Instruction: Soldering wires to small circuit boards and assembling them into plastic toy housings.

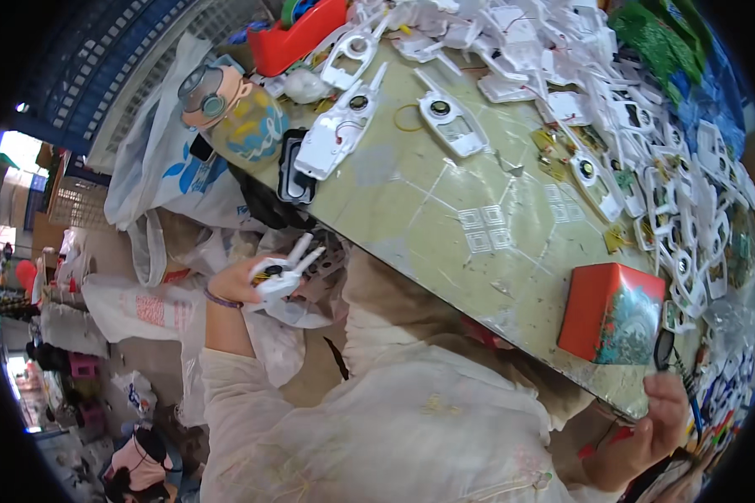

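Beyond the table's left edge, my left hand [236,283] is closed round a white toy walkie-talkie [278,285] with stubs sticking up, above white plastic bags. At the lower right, by the table's corner, my right hand [653,426] has its fingers loosely bent and apart, with nothing seen in them. Close by it are a thin blue-handled tool [695,412] with a dark cord and an orange-red box [591,312] with a stained, rough side. On the table lie a white walkie-talkie shell [337,134] with red wire and another shell with a round black speaker [453,117].
A heap of white shells [512,42] and loose circuit boards covers the table's [394,210] far and right sides. At the far left stand a red tape dispenser [298,40], a cartoon-shaped jar [243,117] and a black tray [296,172]. Blue crates [67,75] stand behind.
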Action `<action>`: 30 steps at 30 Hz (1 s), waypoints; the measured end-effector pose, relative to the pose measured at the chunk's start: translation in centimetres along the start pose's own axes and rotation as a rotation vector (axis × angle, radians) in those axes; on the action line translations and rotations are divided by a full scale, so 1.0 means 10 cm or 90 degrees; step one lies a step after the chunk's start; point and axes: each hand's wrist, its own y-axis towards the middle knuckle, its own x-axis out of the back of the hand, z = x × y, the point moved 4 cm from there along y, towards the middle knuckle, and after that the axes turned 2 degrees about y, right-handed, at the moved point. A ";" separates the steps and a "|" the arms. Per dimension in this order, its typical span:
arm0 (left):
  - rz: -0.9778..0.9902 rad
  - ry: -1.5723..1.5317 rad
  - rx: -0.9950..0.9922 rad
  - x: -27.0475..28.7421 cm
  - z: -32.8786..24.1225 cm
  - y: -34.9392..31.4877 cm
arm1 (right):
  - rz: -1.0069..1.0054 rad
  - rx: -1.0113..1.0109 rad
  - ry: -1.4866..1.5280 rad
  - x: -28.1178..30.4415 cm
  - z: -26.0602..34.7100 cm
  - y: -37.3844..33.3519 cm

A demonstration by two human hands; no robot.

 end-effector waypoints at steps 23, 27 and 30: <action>-0.892 0.027 0.559 1.16 4.22 0.02 | 0.249 -0.202 -0.027 -0.59 -0.09 -0.23; -1.037 -0.054 0.568 0.97 3.97 -0.13 | 0.259 -0.162 -0.040 -0.63 -0.08 -0.18; -0.991 -0.023 0.535 0.91 3.59 -0.05 | 0.251 -0.125 -0.061 -0.58 -0.06 -0.16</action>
